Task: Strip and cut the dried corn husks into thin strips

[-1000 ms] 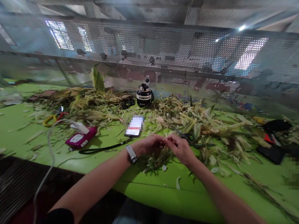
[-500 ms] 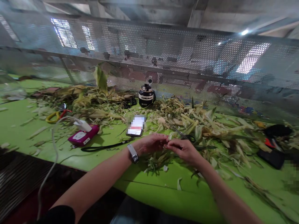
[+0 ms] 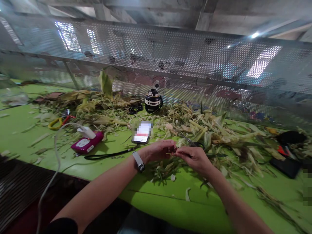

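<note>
My left hand [image 3: 162, 149] and my right hand [image 3: 192, 156] meet at the fingertips over the green table [image 3: 165, 198]. Both are closed in a pinch around something small, which the fingers mostly hide; I cannot make out what it is. A watch [image 3: 139, 162] sits on my left wrist. Dry corn husks [image 3: 214, 130] lie just beyond my right hand, with a pair of scissors [image 3: 186, 138] partly among them. Beneath my hands rests a small heap of green scraps [image 3: 161, 172].
A lit phone [image 3: 142, 132] lies beyond my left hand. Left of it are a magenta power bank [image 3: 87, 143] with a white cable and a black strap [image 3: 107, 154]. Farther back stand a black bottle [image 3: 153, 101], more husks [image 3: 97, 100] and a perforated metal screen [image 3: 170, 58]. A dark phone [image 3: 286, 167] lies right.
My hands stay together at nearly the same spot, with only slight finger movement. The whole view has shifted very slightly.
</note>
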The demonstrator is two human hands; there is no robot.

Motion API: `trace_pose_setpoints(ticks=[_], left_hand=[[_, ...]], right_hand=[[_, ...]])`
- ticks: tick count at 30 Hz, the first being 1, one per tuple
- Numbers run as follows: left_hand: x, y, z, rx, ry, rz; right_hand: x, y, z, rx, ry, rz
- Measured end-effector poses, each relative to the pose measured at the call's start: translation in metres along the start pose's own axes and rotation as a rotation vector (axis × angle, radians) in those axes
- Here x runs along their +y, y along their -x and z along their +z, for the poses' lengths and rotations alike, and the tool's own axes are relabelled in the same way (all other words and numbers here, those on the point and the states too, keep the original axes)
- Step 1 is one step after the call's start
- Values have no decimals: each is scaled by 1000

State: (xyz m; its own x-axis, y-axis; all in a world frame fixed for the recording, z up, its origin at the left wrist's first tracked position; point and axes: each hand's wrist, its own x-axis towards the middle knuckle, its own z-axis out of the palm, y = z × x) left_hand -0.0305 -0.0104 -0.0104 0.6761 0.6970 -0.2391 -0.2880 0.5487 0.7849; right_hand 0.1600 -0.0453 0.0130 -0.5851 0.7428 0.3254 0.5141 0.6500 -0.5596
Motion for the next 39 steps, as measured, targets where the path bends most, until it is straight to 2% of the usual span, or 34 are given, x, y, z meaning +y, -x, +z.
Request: trace_pose_setpoints(ticks=[4,9,15,19,23,27,30,32,37,39], left_hand=[[1,2,5,-5,-153,4],[2,4,11,-14,-234,78],[2,4,10,-19,-336,41],[2,4,9,32,-380,7],[0,2,9,74,-260,-16],[-1,-2,6,99,-201,-12],[0,-2,6,129,-182,-1],[1,0,7,112,-159,0],[2,6,9,-64,-182,23],[0,6,8,-94,-228,11]], right_hand=[[-4,1,-2,-25,16,17],[-8,-2,-6,157,-70,195],[1,-5,1,276,-230,288],[-4,-5,9,281,-253,269],[-9,-4,14,258,-215,220],[-7,-2,11,217,-115,201],[-2,-2,7,267,-143,203],[0,-3,5,305,-178,220],[3,-6,5,338,-213,266],[4,-6,6,345,-213,272]])
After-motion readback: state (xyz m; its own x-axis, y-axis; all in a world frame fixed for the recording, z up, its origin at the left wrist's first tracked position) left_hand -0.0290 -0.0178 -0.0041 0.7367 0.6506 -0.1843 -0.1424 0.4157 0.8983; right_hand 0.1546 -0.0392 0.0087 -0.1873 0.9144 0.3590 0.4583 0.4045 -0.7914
